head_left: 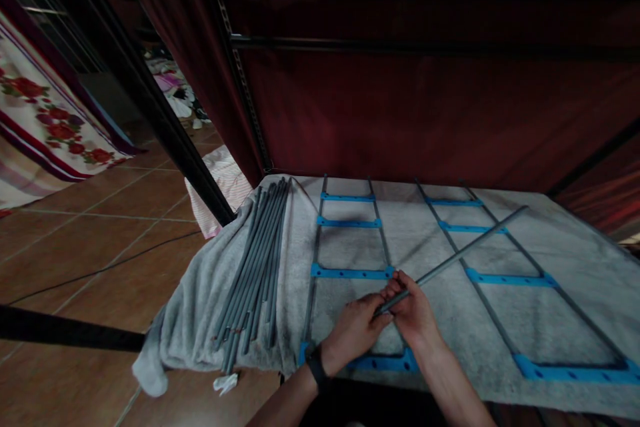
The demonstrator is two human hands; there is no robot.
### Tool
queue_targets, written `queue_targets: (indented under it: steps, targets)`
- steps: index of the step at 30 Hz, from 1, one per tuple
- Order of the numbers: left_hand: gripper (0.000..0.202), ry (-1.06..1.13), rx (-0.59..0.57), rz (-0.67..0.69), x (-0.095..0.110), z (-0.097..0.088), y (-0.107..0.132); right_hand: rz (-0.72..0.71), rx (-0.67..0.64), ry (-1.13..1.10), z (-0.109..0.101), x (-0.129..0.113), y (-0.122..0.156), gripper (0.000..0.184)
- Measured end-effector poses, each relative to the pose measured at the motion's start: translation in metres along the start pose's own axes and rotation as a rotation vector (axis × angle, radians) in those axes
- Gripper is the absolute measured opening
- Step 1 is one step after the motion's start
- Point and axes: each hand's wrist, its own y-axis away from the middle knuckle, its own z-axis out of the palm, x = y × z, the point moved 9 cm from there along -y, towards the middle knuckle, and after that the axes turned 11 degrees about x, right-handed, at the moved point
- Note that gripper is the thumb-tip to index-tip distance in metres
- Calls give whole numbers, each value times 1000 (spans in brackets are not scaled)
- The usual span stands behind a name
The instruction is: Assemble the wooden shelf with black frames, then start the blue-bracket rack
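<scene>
Slim grey metal-looking tubes [255, 260] are lying bundled beside a blue-runged, grey-railed frame [350, 273]. The left hand [356, 323] is clamping its fingers on a single straight grey tube [460, 255] near its lower end; the right hand [414, 312], just beside, is curling its fingers round it. It's slanting above a second blue-runged frame [513, 279]. I'm guessing positioning, calling for steady guidance clear of the rungs.

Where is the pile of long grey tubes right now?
In the head view, the pile of long grey tubes lies left of centre on the grey fleecy blanket, beside the left-hand ladder-like frame with blue crosspieces.
</scene>
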Motion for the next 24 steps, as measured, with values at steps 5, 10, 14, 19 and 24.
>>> queue_targets:
  steps: [5, 10, 14, 19, 24]
  targets:
    - [28, 41, 388, -93, -70, -73, -52, -56, 33, -159, 14, -53, -21, 35]
    - [32, -354, 734, -196, -151, -155, -88, -455, 63, -75, 37, -141, -50, 41]
    - [36, -533, 640, -274, -196, -164, -110, -685, 142, 50, 61, -168, -74, 49]
    - [39, -744, 618, -223, -212, -150, -114, -762, 174, 215, 87, -161, -111, 50]
    - [43, -821, 617, -199, -211, -142, -114, -840, 187, 287, 103, -161, -139, 48]
